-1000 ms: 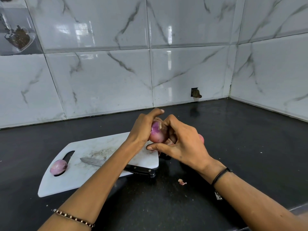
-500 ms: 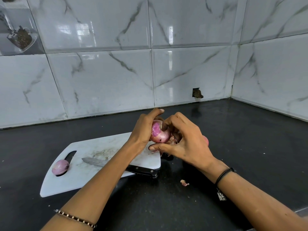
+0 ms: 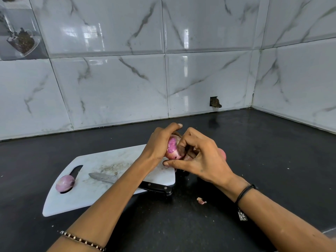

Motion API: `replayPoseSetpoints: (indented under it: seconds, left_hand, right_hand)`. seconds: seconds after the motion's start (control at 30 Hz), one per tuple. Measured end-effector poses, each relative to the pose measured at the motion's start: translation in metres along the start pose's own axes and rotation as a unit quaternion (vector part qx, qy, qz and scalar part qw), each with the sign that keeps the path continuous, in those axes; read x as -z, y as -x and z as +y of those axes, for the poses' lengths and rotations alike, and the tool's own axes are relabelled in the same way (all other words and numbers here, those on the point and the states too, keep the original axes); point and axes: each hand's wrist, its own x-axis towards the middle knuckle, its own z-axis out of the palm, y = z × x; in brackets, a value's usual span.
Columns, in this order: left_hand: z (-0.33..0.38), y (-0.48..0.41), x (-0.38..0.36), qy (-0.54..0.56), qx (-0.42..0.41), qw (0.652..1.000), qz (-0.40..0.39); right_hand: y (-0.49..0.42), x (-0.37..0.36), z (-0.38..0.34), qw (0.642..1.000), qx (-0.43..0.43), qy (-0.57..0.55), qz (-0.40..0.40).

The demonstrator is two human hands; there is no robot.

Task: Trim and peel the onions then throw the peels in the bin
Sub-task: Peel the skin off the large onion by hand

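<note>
Now left hand point(image 3: 157, 146) grips a half-peeled purple onion point(image 3: 172, 149), right hand point(image 3: 201, 160) pinching its skin; at eight o'clock, white plastic cutting board point(image 3: 83, 197) bears a whole purple onion point(image 3: 65, 183)

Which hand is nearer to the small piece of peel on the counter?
Right. The right hand is straight beyond the piece of peel, holding the onion; the left hand grips the same onion farther left, over the cutting board's edge.
</note>
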Motion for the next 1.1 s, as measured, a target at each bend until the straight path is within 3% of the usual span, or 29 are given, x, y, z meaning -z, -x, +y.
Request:
replayPoseSetpoints:
  seconds: [0.23, 0.43, 0.77, 1.1]
  left_hand:
    - [0.0016, -0.0002, 0.0000, 0.026, -0.011, 1.000, 0.014]
    - [0.0017, 0.0006, 0.0005, 0.034, -0.020, 0.999, 0.011]
    - [-0.0043, -0.0012, 0.0005, 0.012, -0.021, 1.000, 0.016]
    - [0.0018, 0.0024, 0.0017, 0.055, -0.020, 0.998, 0.036]
  right_hand:
    - [-0.0020, -0.0001, -0.0037, 0.999, -0.005, 0.050, 0.016]
    - [-0.0022, -0.0001, -0.0022, 0.999, 0.021, 0.037, 0.018]
    - [0.0008, -0.0037, 0.0008, 1.000, -0.007, 0.009, -0.015]
    - [-0.0029, 0.0007, -0.0031, 0.999, -0.001, 0.046, 0.025]
